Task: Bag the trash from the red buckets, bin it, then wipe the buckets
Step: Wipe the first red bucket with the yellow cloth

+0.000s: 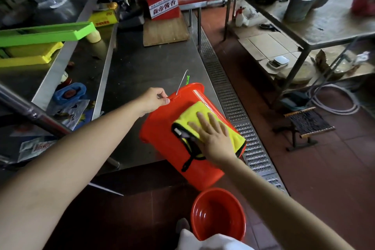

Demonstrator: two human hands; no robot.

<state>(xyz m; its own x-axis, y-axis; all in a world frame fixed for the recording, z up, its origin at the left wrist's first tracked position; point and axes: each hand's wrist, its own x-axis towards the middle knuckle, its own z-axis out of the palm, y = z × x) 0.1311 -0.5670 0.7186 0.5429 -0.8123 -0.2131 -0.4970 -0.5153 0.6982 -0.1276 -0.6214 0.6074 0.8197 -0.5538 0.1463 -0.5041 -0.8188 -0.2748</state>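
Left hand pinches the rim of the tipped red plastic bucket overhanging the steel worktop edge; right hand, fingers flat, presses a yellow microfibre cloth on its side; risk: bucket slipping off under pressure.

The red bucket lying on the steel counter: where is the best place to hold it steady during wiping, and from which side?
Probably the rim, from the left. The red bucket lies tilted on its side, base overhanging the counter edge, so it could roll. The left hand already pinches the rim near the wire handle, while the right hand presses the yellow cloth flat on its wall.
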